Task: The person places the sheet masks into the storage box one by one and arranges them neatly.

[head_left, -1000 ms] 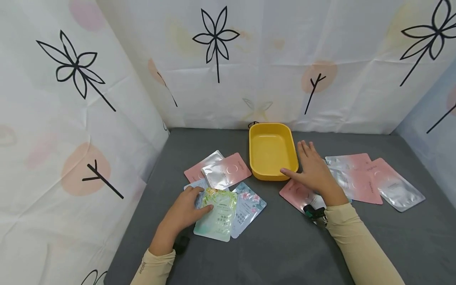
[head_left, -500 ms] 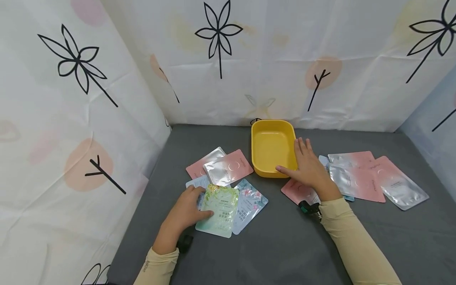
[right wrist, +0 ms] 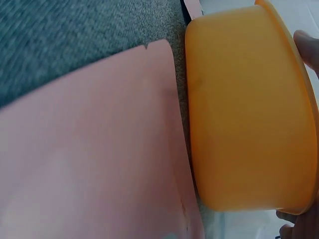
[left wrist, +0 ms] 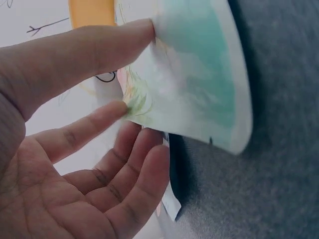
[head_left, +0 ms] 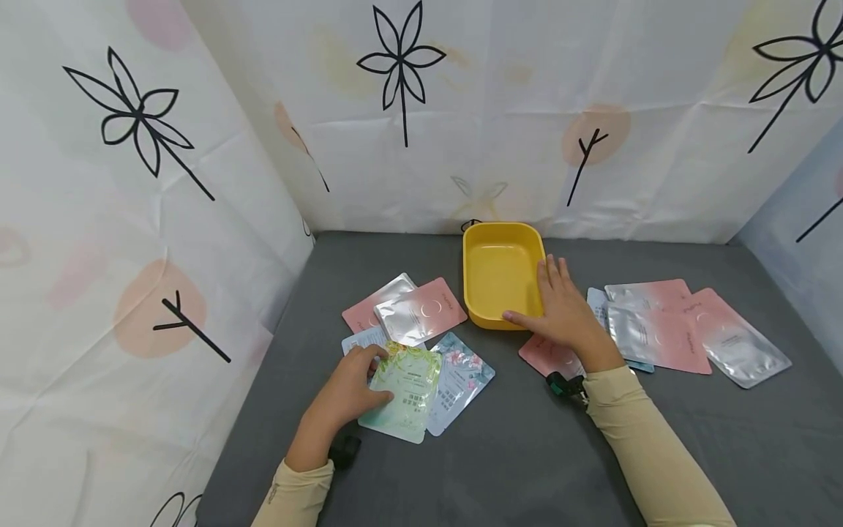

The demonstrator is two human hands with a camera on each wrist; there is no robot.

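Note:
My left hand (head_left: 349, 391) pinches the left edge of a green sheet mask packet (head_left: 410, 391). In the left wrist view, the thumb (left wrist: 114, 47) lies across the packet's face and the index fingertip meets its edge. Beneath it lie a blue floral packet (head_left: 461, 373) and a light blue one (head_left: 365, 338). My right hand (head_left: 568, 315) has its fingers spread at the right and front rim of a yellow plastic tray (head_left: 503, 278), whose inside is bare. Under the right wrist lies a pink packet (head_left: 546, 353), partly hidden by the hand.
Two pink and silver packets (head_left: 421, 313) overlap left of the tray. At the right, several more pink and silver packets (head_left: 740, 340) lie fanned on the grey table (head_left: 500, 461), with a blue one partly under them. A patterned white cloth (head_left: 514, 146) stands behind.
My right hand has shifted left, its fingers coming up to the tray's rim. The left fingers have drawn in on the green packet's edge, and the packet has moved slightly.

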